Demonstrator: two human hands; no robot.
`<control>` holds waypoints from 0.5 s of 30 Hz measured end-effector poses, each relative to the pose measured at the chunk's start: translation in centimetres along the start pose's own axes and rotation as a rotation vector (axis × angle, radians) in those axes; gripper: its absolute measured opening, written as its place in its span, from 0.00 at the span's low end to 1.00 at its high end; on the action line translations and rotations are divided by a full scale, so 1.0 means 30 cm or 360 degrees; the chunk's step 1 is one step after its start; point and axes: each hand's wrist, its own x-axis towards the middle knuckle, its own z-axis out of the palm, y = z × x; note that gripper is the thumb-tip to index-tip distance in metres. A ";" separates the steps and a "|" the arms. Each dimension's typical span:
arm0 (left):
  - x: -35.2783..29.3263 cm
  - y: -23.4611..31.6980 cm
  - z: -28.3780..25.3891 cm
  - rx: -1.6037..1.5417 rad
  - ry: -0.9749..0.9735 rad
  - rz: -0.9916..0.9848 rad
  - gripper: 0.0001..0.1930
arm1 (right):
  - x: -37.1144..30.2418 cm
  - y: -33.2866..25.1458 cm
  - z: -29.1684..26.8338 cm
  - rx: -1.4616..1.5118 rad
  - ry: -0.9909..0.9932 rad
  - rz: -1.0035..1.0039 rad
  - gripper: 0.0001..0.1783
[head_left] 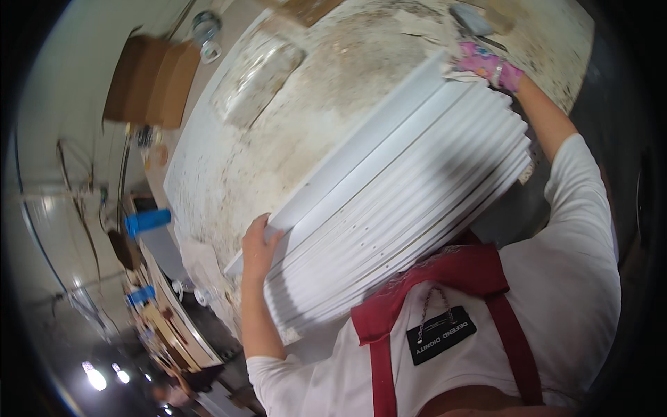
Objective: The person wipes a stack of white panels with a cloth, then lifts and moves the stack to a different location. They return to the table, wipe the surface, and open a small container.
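Observation:
A row of long white strips [389, 201] lies side by side on the worktable in front of me, running from lower left to upper right. The farthest white strip [368, 156] stands out at the stack's far edge. My left hand [260, 247] is bare and closed over that strip's near-left end, thumb on its face and fingers at its far side. At the other end, my right hand [481, 62] wears a pink patterned glove. It presses a crumpled off-white cloth [464, 75] against the strip ends; its fingers are partly hidden.
The stained pale tabletop [333, 83] carries a clear-wrapped white package [257, 80]. A grey object [471, 19] lies beyond my right hand. Along the left stand an open cardboard box [149, 80], a plastic bottle [207, 35] and a blue item [148, 222].

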 end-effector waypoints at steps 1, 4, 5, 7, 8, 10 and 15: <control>-0.013 -0.001 0.015 -0.0113 0.0014 -0.0057 0.17 | 0.031 -0.009 0.000 -0.0099 0.0044 -0.0055 0.18; 0.003 0.005 0.043 -0.0365 0.0121 -0.0199 0.14 | 0.169 -0.137 -0.035 -0.0346 0.0050 -0.0099 0.19; -0.008 0.010 0.050 -0.0397 0.0187 -0.0209 0.13 | 0.198 -0.217 -0.055 -0.0424 0.0024 -0.0080 0.19; -0.028 0.000 0.058 -0.0413 0.0269 -0.0191 0.12 | 0.241 -0.401 -0.088 -0.0586 0.0016 -0.0042 0.20; -0.024 -0.018 0.067 -0.0405 0.0275 -0.0159 0.12 | 0.271 -0.556 -0.041 -0.0499 -0.0052 -0.0010 0.21; -0.010 -0.028 0.056 -0.0350 0.0302 -0.0097 0.12 | 0.315 -0.778 0.081 -0.0494 -0.0082 -0.0302 0.23; 0.037 0.038 0.042 -0.0243 0.0212 -0.0160 0.13 | 0.383 -0.955 0.338 -0.0213 -0.0438 -0.0498 0.28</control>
